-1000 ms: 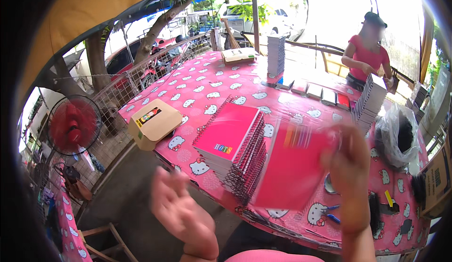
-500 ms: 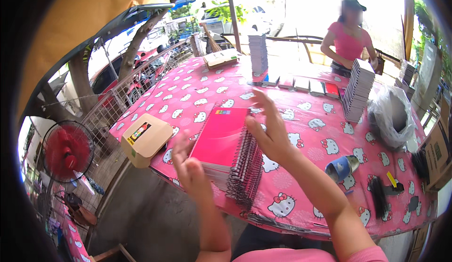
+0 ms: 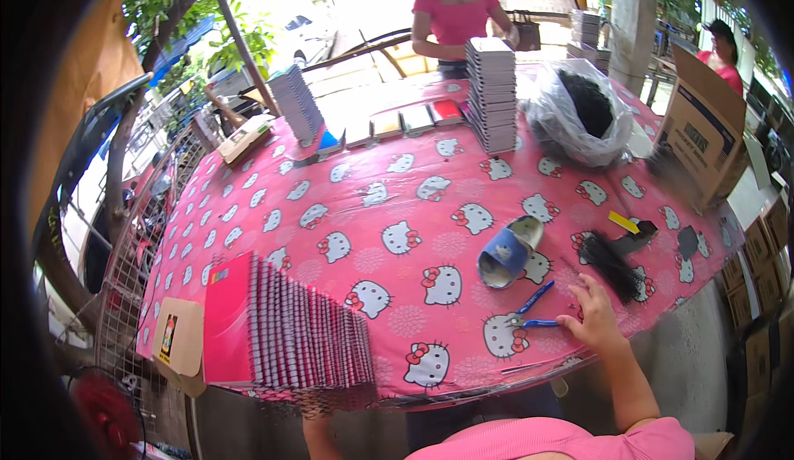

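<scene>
My right hand [image 3: 591,318] reaches over the pink tablecloth with its fingers apart. Its thumb is at the handle end of blue-handled pliers [image 3: 529,323], which lie spread on the cloth. Just beyond the fingers is a bundle of thin black strands [image 3: 610,266], and a blue slipper [image 3: 506,255] sits to the left. At the near left edge stands a tall stack of spiral notebooks [image 3: 306,328] with a red cover on top. The wrist of my left hand [image 3: 318,429] shows below the stack; its fingers are hidden, so I cannot tell if they grip it.
A brown carton [image 3: 178,344] sits at the left edge. At the back are two notebook stacks [image 3: 492,96], a row of small notebooks [image 3: 389,123] and a plastic bag of black material [image 3: 579,117]. A co-worker [image 3: 453,22] stands behind; a large box [image 3: 699,142] is at right.
The view has swung right, putting the notebook stack at lower left. My right hand has left the stack for the pliers. My left hand has dropped below the stack, mostly out of sight.
</scene>
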Motion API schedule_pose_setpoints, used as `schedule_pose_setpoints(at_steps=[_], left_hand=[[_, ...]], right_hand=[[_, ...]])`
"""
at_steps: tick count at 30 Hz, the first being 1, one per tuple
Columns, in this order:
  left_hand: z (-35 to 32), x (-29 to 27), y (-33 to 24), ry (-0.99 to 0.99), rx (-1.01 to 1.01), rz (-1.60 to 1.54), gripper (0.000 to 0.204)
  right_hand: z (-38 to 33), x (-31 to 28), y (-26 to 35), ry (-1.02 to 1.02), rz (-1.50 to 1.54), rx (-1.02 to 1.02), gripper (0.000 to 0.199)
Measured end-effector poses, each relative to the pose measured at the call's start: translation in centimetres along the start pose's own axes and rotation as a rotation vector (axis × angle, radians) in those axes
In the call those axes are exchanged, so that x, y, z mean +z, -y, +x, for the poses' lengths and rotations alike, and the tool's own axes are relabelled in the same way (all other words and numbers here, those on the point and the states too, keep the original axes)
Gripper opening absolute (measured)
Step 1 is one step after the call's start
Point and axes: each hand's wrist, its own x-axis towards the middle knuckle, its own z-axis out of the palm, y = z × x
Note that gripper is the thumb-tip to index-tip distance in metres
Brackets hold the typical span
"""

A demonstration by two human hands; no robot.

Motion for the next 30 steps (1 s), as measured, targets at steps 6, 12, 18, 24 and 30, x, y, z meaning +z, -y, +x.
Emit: schedule_pose_setpoints(at_steps=[6,12,18,24,30], left_hand=[[-0.2,0.9,1.6,0.026,0.014,0.032,0.040],[1.3,-2.1,-2.5,-0.177,0.274,0.396,0.036],[6.3,-7.6,-8.1,0.258,0.252,0.199,0.055],[10.5,-9.0,-12.8,-0.017,0.319,-0.229,0.049],[14.3,-8.8,-15.3,-0.152,0.495,-0.839,0.030]], right_hand=[[0.5,-0.5,1.0,0.168,0.079,-0.264,0.077],[2.8,1.8,0.3,0.294,0.099,-0.322,0.078],[2.3,2.6,0.7,0.188,0.112,-0.295,0.071],[2.1,2.2,0.2,0.122,0.162,-0.366,0.067],[2.2,2.0,0.2,-0.063,0.292,-0.383,0.065]])
